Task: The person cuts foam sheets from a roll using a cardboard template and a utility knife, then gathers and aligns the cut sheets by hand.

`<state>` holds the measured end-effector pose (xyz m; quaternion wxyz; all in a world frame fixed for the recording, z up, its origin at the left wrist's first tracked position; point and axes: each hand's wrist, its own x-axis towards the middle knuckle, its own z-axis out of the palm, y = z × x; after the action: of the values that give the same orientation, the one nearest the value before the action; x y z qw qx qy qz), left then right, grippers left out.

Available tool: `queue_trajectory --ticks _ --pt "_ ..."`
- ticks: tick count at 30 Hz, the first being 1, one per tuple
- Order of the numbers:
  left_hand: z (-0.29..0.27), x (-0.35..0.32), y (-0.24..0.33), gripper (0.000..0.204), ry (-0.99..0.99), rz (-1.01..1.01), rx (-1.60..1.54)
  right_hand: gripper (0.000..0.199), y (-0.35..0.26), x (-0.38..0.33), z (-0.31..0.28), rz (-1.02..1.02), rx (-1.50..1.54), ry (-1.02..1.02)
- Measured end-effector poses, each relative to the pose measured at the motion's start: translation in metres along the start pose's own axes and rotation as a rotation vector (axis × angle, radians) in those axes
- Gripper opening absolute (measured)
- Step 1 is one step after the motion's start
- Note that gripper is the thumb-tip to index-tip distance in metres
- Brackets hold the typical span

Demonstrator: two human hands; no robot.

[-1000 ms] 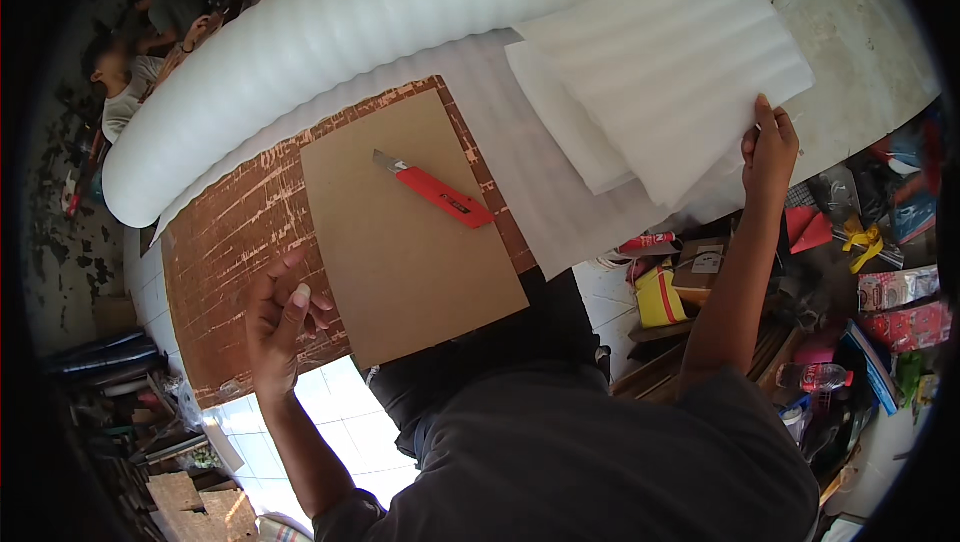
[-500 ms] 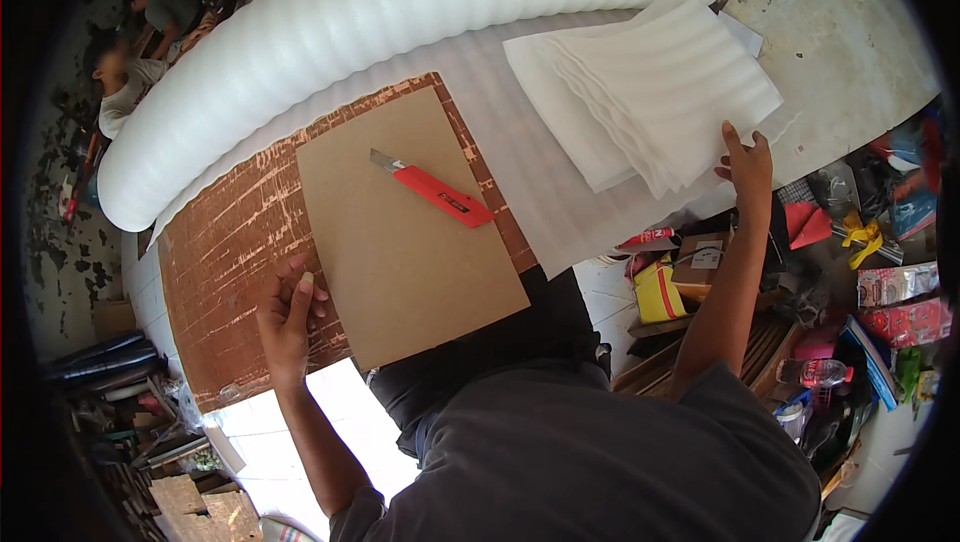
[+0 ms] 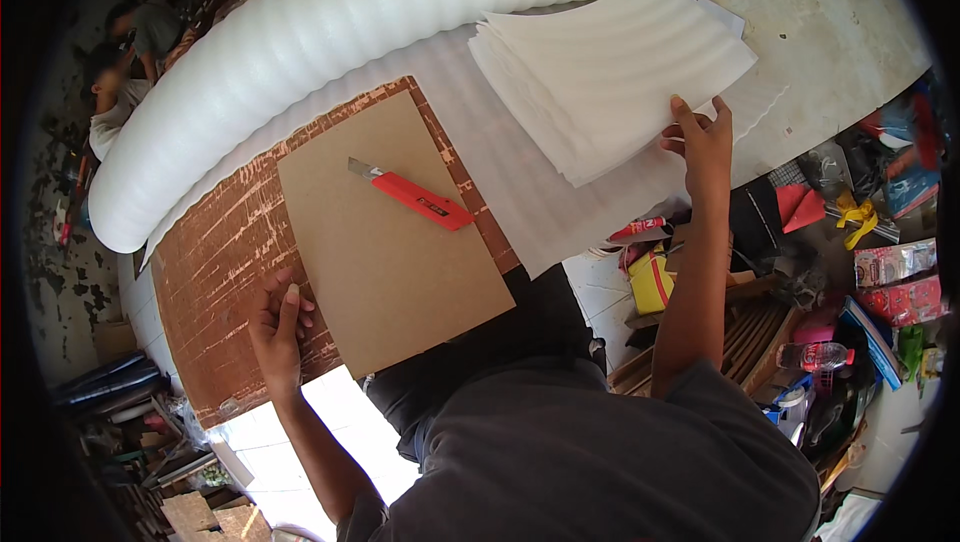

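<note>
My right hand (image 3: 703, 137) is at the near right edge of a stack of thin white foam sheets (image 3: 620, 67), its fingertips touching the edge and its fingers apart. My left hand (image 3: 277, 327) hovers over a worn reddish-brown board (image 3: 215, 287), fingers loosely curled and holding nothing. Between my hands lies a flat tan rectangular board (image 3: 400, 272), its near end reaching past the table edge toward my lap. A red utility knife (image 3: 422, 202) rests on it with the blade out, pointing to the far left.
A long white foam roll (image 3: 390, 12) spans the far side, its unrolled sheet (image 3: 530, 212) lying under the stack. A pale table (image 3: 820, 42) extends at the right. Bottles, packets and wood strips clutter the lower right. Two people (image 3: 120, 92) sit at the far left.
The foam sheets, which were fanned apart at their left side, now lie flatter and more squared up. My right hand has moved left along their edge. The whole view has shifted slightly.
</note>
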<state>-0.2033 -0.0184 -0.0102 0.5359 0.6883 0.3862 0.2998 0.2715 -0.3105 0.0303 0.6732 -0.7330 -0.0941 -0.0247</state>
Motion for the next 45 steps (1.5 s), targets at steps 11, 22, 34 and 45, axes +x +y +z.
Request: queue_trajectory --ticks 11,22,34,45 --pt "0.001 -0.001 -0.002 0.031 0.003 0.009 -0.004 0.099 0.013 -0.007 0.005 0.019 -0.019 -0.025" --pt "0.001 0.002 -0.004 0.033 0.015 0.020 0.005 0.119 0.005 -0.031 -0.015 0.255 0.168 -0.015" --pt "0.007 -0.006 0.003 0.031 0.034 -0.027 -0.015 0.085 0.010 0.006 0.015 0.411 0.569 -0.149" --pt "0.012 -0.005 -0.002 0.028 0.081 0.030 -0.045 0.058 0.027 0.018 0.026 0.380 0.482 -0.111"
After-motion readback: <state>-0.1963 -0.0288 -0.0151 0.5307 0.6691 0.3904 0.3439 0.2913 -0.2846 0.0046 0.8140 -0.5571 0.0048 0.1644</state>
